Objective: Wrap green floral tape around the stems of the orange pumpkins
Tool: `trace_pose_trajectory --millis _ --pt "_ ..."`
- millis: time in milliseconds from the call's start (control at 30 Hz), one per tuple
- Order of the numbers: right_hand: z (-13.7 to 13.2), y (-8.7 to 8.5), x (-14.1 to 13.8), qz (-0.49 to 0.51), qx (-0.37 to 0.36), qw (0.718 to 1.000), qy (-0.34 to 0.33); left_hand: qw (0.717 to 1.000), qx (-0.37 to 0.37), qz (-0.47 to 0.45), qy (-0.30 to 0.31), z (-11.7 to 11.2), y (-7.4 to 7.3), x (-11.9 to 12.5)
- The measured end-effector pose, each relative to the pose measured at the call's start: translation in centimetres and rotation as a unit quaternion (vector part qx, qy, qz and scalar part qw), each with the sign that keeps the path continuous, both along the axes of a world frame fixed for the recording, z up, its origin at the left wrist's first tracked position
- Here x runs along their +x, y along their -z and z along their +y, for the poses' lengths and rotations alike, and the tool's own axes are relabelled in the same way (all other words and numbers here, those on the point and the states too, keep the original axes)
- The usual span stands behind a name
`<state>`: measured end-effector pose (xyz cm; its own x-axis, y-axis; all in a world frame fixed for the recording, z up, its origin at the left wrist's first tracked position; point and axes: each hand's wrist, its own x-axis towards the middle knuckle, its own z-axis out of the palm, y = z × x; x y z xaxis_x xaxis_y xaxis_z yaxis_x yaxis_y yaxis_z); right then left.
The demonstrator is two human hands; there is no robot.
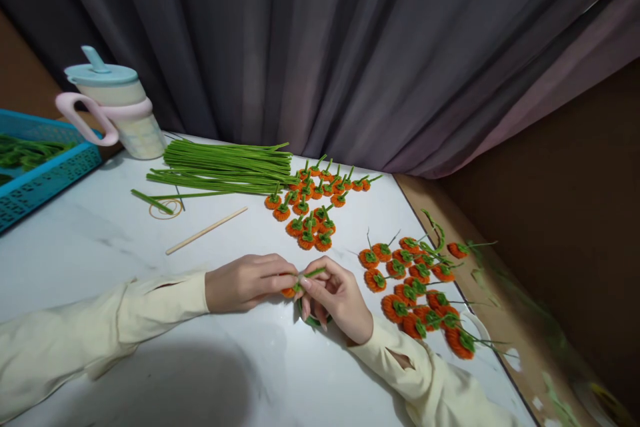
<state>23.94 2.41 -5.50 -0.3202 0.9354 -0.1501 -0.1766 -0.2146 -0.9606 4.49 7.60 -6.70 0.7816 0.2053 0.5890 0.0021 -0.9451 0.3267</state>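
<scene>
My left hand (257,282) is closed around a small orange pipe-cleaner fruit (289,293), shaped like a persimmon or pumpkin; most of it is hidden by the fingers. Thumb and forefinger of my right hand (337,297) pinch the short green pipe-cleaner stem (315,273) at its top. Both hands meet above the white tabletop. Beneath my right hand lies a round thing with a green rim (313,322), partly covered. Finished-looking orange fruits with upright green stems (307,225) stand beyond the hands. Others with thin wire stems (419,272) lie to the right.
A bundle of green pipe cleaners (227,167) lies at the back. Nearer are a wooden stick (207,231) and a rubber band (165,215). At left stand a lidded tumbler (143,137) and a blue basket (75,167). A dark curtain (280,40) hangs behind the table.
</scene>
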Motion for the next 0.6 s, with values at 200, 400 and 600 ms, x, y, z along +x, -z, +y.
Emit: trace_pose_trajectory --millis 200,400,600 --pt "-0.02 -0.21 0.06 0.006 0.004 1.0 -0.012 1.0 0.014 0.019 -0.005 -0.05 -0.19 -0.03" --pt "-0.13 -0.36 0.36 0.011 0.01 1.0 -0.021 1.0 0.016 0.008 -0.002 -0.04 -0.28 0.02" --pt "-0.12 0.01 0.26 0.007 0.018 1.0 -0.014 1.0 0.005 0.015 0.001 -0.12 -0.17 -0.16"
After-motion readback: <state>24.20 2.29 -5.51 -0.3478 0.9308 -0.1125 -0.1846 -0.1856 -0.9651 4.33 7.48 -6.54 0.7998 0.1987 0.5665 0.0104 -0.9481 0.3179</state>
